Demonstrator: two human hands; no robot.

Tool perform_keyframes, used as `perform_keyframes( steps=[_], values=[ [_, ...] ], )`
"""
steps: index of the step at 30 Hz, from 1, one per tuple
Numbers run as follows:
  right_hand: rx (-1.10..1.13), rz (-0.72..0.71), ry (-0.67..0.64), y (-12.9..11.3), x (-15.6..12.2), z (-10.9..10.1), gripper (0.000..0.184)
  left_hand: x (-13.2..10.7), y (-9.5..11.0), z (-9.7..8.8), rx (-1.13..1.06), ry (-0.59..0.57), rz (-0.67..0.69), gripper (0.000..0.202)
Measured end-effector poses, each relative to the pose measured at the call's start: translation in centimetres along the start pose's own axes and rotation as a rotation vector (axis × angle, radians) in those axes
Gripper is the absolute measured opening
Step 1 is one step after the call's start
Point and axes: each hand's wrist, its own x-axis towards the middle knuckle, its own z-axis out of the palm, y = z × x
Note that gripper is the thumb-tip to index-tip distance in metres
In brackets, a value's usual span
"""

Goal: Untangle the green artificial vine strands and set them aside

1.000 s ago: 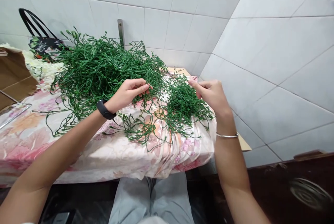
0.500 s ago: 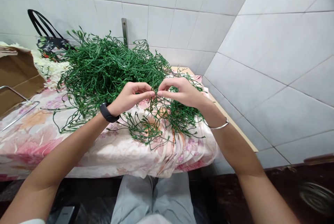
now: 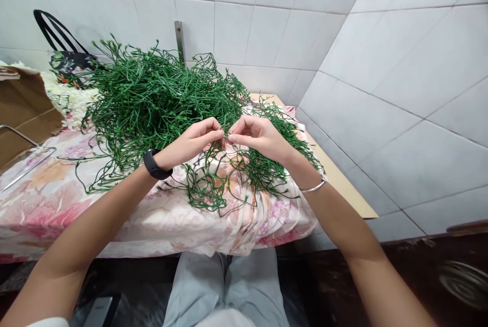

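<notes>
Fingertip to fingertip, my left hand (image 3: 198, 139) and my right hand (image 3: 257, 136) pinch a thin green artificial stem (image 3: 225, 135) above the table. Much of that stem is hidden by my fingers or blends with the greenery behind. A large tangled pile of green artificial stems (image 3: 152, 98) lies just beyond my left hand. Beneath my hands is a smaller loose bunch of stems (image 3: 208, 187), and more stems (image 3: 267, 169) spread under and beyond my right hand. A black band circles my left wrist, a silver bangle my right.
A floral cloth (image 3: 125, 225) covers the table, bunched up near its front edge. To the left are a cardboard box (image 3: 26, 108), a metal rod frame (image 3: 41, 156), white flowers (image 3: 76, 100) and a black floral bag (image 3: 72, 65). Tiled walls (image 3: 381, 88) stand behind and at right.
Both hands stay pinched together at nearly the same spot. My right hand and forearm have shifted slightly left, and the stems hanging below my fingers have moved a little.
</notes>
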Motion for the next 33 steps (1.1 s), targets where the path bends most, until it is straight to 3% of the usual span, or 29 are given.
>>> perform_keyframes(
  steps=[3, 6, 10, 12, 15, 21, 29, 33],
  values=[
    [-0.074, -0.031, 0.018, 0.0, -0.1, -0.1, 0.02, -0.1, -0.1, -0.1, -0.035, -0.056, 0.004, 0.018],
    [-0.15, -0.045, 0.008, 0.0, -0.3, -0.1, 0.02, -0.2, -0.4, -0.2, 0.156, -0.059, 0.072, 0.029],
    [-0.349, -0.048, 0.02, -0.2, -0.5, -0.1, 0.016, -0.2, -1.2, 0.0, 0.657, 0.236, 0.381, 0.02],
    [-0.458, -0.068, 0.031, -0.4, -0.5, -0.1, 0.016, -0.1, -1.6, 0.1, 0.791, 0.37, 0.521, 0.017],
    [-0.604, -0.123, 0.008, -0.5, -0.5, 0.1, 0.018, 0.0, -1.9, 0.1, 0.838, 0.418, 0.596, 0.016],
    [-0.745, -0.216, -0.054, -0.5, -0.6, 0.7, 0.024, -0.5, -0.8, 0.5, 0.696, 0.428, 0.572, 0.015],
    [-0.897, -0.224, -0.001, -0.2, -0.8, 1.7, 0.029, -1.3, -0.1, 1.9, 0.527, 0.438, 0.379, 0.006],
    [-0.935, -0.228, 0.019, 0.0, -0.8, 1.8, 0.029, -1.3, -0.3, 1.9, 0.391, 0.379, 0.242, 0.011]
  ],
)
